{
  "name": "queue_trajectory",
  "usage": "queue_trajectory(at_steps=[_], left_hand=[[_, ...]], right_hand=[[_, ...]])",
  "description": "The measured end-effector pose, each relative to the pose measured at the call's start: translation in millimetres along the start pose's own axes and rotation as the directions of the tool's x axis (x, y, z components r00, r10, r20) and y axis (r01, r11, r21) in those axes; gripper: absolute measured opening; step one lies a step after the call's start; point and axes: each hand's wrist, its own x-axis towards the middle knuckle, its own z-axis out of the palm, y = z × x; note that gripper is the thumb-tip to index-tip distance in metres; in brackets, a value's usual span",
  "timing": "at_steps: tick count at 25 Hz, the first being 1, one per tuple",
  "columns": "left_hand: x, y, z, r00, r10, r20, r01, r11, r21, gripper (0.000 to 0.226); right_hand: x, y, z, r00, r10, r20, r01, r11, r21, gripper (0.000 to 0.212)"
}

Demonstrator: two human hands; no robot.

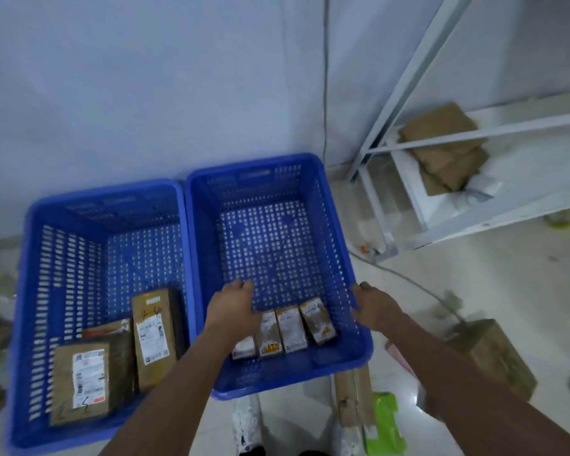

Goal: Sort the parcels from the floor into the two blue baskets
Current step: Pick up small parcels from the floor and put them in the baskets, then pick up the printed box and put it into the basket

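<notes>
Four small parcels [285, 330] stand in a row along the near wall of the right blue basket [343, 258], side by side and touching, their labels facing up; my left arm covers part of the leftmost one. In the left blue basket [63, 258] lie bigger flat parcels [112, 360]: one with a white label [79, 383] at the near end, a longer one [153, 337] leaning beside it toward the basket's right wall, and another partly under them. The two baskets sit touching, side by side, against the wall.

My left hand [232, 307] is inside the right basket, just above the row of small parcels, fingers curled downward; I cannot tell whether that grip holds anything. My right hand [372, 304] is at the basket's right rim, thumb over the edge, its grip closed on the rim.

On the floor [474, 284] more parcels wait: a brown box [494, 357] to the right under my right arm, a narrow brown carton [354, 399] just in front of the right basket, and a green packet [384, 422] beside it. A white shelf frame [441, 136] stands further right with brown packages [445, 149] on its lower board. A grey cable [415, 284] runs across the floor.
</notes>
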Motion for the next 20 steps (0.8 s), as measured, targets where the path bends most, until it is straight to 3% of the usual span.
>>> queue_trajectory(at_steps=[8, 12, 20], left_hand=[[-68.5, 118.9, -166.2, 0.99, 0.111, -0.088, -0.097, 0.983, 0.153, 0.033], [-100.9, 184.0, -218.4, 0.975, 0.202, -0.094, -0.178, 0.961, 0.214, 0.048], [-151.8, 329.6, -255.3, 0.866, 0.498, -0.052, -0.444, 0.811, 0.381, 0.052]], right_hand=[[-177.4, 54.7, -114.9, 0.976, 0.086, -0.201, -0.048, 0.981, 0.187, 0.056], [-268.1, 93.6, -136.4, 0.948, 0.2, -0.249, -0.12, 0.945, 0.303, 0.053], [-438.4, 161.3, -126.4, 0.79, 0.508, -0.344, -0.28, 0.798, 0.534, 0.055]])
